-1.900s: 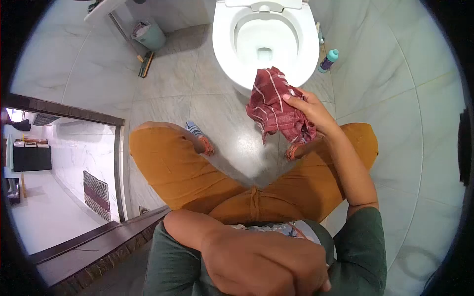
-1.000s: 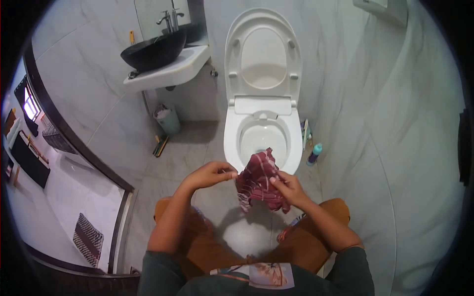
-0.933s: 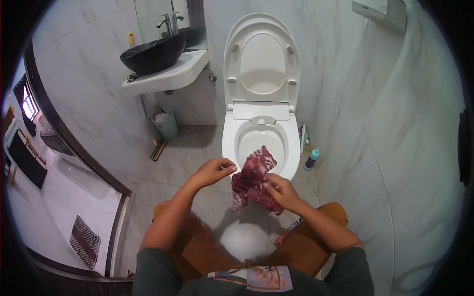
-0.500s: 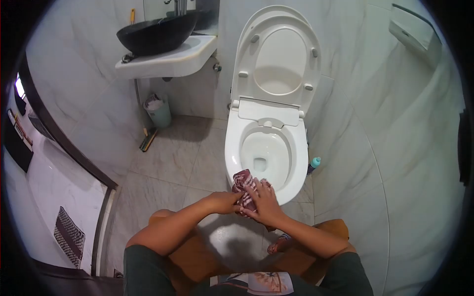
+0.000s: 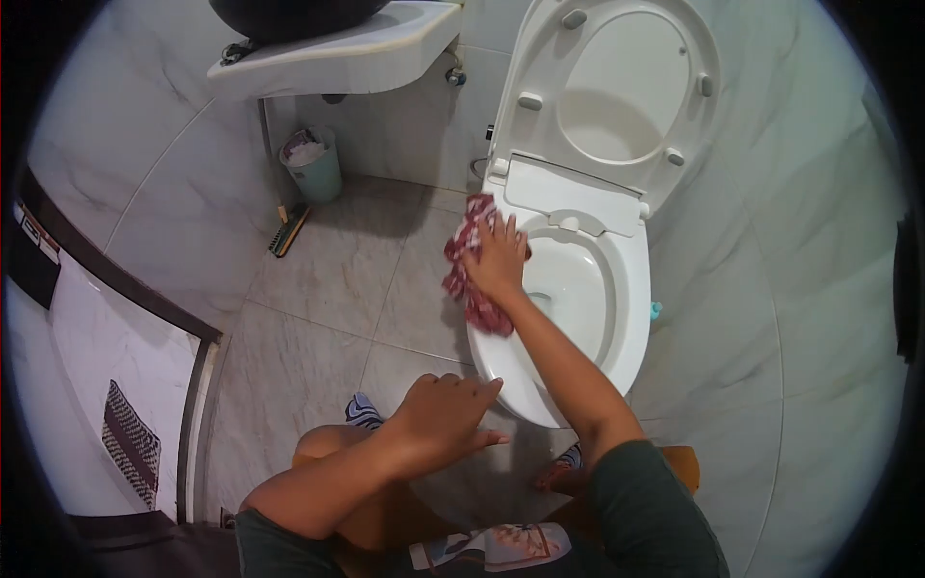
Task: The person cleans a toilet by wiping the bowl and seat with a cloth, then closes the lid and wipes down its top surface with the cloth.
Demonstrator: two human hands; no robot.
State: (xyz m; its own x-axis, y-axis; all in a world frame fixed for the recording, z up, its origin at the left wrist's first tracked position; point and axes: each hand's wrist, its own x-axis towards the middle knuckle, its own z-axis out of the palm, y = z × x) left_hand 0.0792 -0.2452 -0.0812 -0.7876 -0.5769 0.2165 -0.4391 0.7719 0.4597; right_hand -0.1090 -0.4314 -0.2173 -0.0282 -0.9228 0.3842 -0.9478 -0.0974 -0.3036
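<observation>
My right hand [image 5: 496,262] holds a crumpled red-and-white cloth [image 5: 489,318] against the left side of the white toilet's [image 5: 631,356] rim, fingers spread over it. Part of the cloth hangs off the rim's outer edge. My left hand [image 5: 445,416] is in front of the bowl with nothing in it. Its thumb stands apart from the loosely bent fingers. The toilet's lid and seat [image 5: 621,96] are raised, and a little water sits in the bowl, partly behind my right forearm.
A white counter [image 5: 337,63] with a black basin [image 5: 299,14] juts out at upper left. Below are a pale green bin [image 5: 318,178] with contents and a brush [image 5: 287,231]. A doorway sill [image 5: 198,414] runs along the left; a marbled wall [image 5: 742,260] borders the right.
Both hands were together on the bunched cloth at the bowl's front. My right hand has carried it up to the left rim and spread it; my left hand has let go. The view has shifted.
</observation>
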